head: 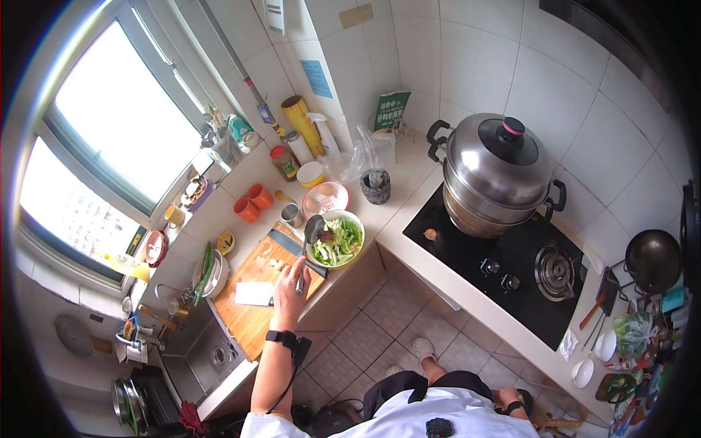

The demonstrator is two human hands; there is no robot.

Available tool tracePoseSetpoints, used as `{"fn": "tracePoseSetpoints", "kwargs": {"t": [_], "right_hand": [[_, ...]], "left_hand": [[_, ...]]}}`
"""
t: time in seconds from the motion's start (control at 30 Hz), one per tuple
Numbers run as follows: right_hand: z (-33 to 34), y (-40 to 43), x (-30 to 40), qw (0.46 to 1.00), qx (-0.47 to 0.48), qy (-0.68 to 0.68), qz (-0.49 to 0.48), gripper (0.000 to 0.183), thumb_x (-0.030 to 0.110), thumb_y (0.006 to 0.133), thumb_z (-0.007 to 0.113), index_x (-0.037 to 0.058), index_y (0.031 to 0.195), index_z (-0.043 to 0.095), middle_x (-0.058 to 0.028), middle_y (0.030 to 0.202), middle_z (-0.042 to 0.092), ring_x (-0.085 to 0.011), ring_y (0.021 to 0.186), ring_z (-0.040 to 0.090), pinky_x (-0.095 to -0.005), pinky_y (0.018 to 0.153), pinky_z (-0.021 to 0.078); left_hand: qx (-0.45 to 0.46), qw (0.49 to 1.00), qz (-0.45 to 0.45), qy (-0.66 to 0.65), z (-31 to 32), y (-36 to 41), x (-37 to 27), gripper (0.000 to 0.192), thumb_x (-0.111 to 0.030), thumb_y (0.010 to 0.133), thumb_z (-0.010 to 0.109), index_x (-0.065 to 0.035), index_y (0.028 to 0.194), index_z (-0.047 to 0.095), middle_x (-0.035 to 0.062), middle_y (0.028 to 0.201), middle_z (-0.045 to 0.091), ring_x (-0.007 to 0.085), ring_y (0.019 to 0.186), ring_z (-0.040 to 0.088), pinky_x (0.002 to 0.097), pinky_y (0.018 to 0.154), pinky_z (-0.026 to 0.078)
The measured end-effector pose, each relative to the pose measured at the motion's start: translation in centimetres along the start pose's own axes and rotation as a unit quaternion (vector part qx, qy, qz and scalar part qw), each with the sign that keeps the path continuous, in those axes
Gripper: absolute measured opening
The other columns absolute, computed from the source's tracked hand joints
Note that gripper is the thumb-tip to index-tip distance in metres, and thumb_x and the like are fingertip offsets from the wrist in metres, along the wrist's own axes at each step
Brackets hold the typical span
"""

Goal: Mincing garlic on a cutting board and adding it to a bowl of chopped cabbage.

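Note:
My left hand (291,287) grips the handle of a ladle (314,229) over the wooden cutting board (246,324). The ladle's dark head is at the left side of a bowl (358,256) filled with chopped greens (340,241). Under this hand lies a cleaver (254,293), its broad blade flat on the board. Small pale pieces, apparently garlic (277,264), rest between the blade and the bowl. Down by my right side is my right hand (507,398), near a dark object; its fingers are too unclear to read.
Behind the bowl are a plate with eggs (340,192), a metal cup (292,214), orange cups (247,209) and a stone mortar (375,189). A large steamer pot (495,175) stands on the black gas hob (438,241). The sink (191,350) adjoins the board at left.

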State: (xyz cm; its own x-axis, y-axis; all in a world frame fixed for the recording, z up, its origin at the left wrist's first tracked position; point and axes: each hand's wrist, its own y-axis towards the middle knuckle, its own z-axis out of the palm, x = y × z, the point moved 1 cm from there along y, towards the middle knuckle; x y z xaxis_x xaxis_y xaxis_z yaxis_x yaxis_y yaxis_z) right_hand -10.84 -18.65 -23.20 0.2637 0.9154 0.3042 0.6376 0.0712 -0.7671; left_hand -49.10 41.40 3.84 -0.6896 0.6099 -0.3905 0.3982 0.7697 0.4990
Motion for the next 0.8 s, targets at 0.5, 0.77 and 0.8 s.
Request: {"fn": "tracePoseSetpoints", "kwargs": {"t": [0.5, 0.77, 0.8], "right_hand": [[0.5, 2.5, -1.3, 0.999, 0.004, 0.025, 0.020, 0.025, 0.017, 0.089, 0.059, -0.0068, 0.084, 0.063, -0.0166, 0.074, 0.068, -0.0290, 0.061, 0.068, -0.0396, 0.050, 0.0516], [-2.0, 8.6, -8.4, 0.997, -0.059, -0.058, 0.008, 0.030, 0.023, 0.087, 0.060, -0.0054, 0.079, 0.066, -0.0181, 0.071, 0.068, -0.0296, 0.062, 0.069, -0.0406, 0.053, 0.0523], [-1.5, 6.0, -5.4, 0.994, -0.029, -0.100, -0.029, 0.032, 0.026, 0.086, 0.059, -0.0039, 0.077, 0.067, -0.0180, 0.070, 0.068, -0.0301, 0.062, 0.069, -0.0412, 0.056, 0.0527]], "left_hand": [[0.044, 0.993, 0.058, 0.088, -0.5, -3.4, -1.2, 0.041, -0.008, 0.086, 0.066, -0.0154, 0.126, 0.062, 0.0097, 0.096, 0.061, 0.0281, 0.088, 0.065, 0.0391, 0.071, 0.055], [0.092, 0.993, 0.049, 0.057, 0.1, -3.8, -2.4, 0.052, -0.001, 0.082, 0.060, -0.0172, 0.131, 0.059, 0.0113, 0.103, 0.059, 0.0304, 0.095, 0.062, 0.0401, 0.077, 0.054], [0.092, 0.993, 0.046, 0.065, -0.1, -4.2, -2.4, 0.052, -0.001, 0.082, 0.060, -0.0172, 0.131, 0.059, 0.0113, 0.103, 0.059, 0.0304, 0.095, 0.062, 0.0401, 0.077, 0.054]]}}
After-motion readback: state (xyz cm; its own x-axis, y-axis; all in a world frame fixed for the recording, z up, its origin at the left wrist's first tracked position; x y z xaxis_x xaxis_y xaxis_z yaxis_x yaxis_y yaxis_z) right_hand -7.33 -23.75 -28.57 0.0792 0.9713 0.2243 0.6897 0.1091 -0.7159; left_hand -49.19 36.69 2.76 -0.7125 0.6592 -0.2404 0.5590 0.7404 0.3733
